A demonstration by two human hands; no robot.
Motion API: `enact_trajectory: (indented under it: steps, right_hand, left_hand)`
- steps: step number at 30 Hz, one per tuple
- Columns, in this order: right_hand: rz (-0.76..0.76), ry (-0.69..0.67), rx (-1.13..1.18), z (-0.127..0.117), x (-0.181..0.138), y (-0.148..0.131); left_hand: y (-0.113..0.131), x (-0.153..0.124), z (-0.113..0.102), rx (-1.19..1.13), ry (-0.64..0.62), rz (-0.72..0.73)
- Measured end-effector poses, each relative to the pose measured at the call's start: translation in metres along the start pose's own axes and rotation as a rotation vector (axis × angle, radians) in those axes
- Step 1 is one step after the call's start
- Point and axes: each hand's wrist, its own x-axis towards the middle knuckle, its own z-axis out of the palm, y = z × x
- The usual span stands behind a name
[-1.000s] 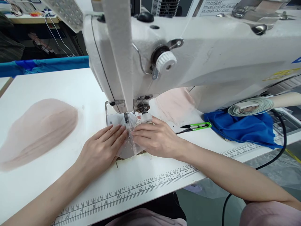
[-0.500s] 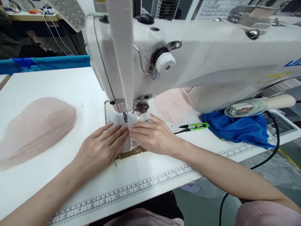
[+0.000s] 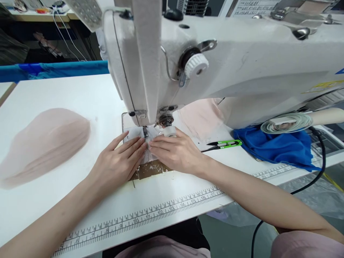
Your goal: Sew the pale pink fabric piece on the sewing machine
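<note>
A white sewing machine (image 3: 236,68) stands across the table. Under its needle (image 3: 145,132) lies a small sheer pale piece of fabric (image 3: 151,154). My left hand (image 3: 118,161) lies flat on the fabric's left side, fingers stretched toward the needle. My right hand (image 3: 176,152) presses flat on the fabric's right side, its fingertips almost touching those of the left. A brown taped patch (image 3: 152,169) on the table shows just behind the fabric's near edge.
A stack of sheer pinkish fabric pieces (image 3: 44,143) lies at the left of the white table (image 3: 67,96). Green thread snips (image 3: 224,144), a blue cloth (image 3: 276,147) and a roll of tape (image 3: 286,123) lie at the right. A printed ruler (image 3: 150,215) runs along the table's front edge.
Both hands have slid away from me toward the needle with the sheer fabric, uncovering more of the brown taped patch. The view has shifted slightly.
</note>
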Motion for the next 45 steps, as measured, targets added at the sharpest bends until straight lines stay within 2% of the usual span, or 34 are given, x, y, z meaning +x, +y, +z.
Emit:
enact_trajectory:
  steps: [6, 15, 24, 45]
  right_hand:
    - [-0.021, -0.010, -0.018, -0.002, -0.002, -0.002]
    - [0.020, -0.013, -0.004, 0.003, -0.002, 0.000]
    - [0.033, -0.067, 0.010, -0.005, -0.002, -0.006]
    - [0.118, -0.186, -0.136, 0.007, 0.001, 0.002]
  left_hand:
    - [0.005, -0.005, -0.005, -0.033, 0.036, 0.020]
    - [-0.002, -0.002, -0.001, -0.010, 0.004, -0.012]
    - [0.013, -0.002, -0.008, 0.005, 0.024, -0.046]
    - [-0.006, 0.003, 0.006, 0.000, -0.032, -0.146]
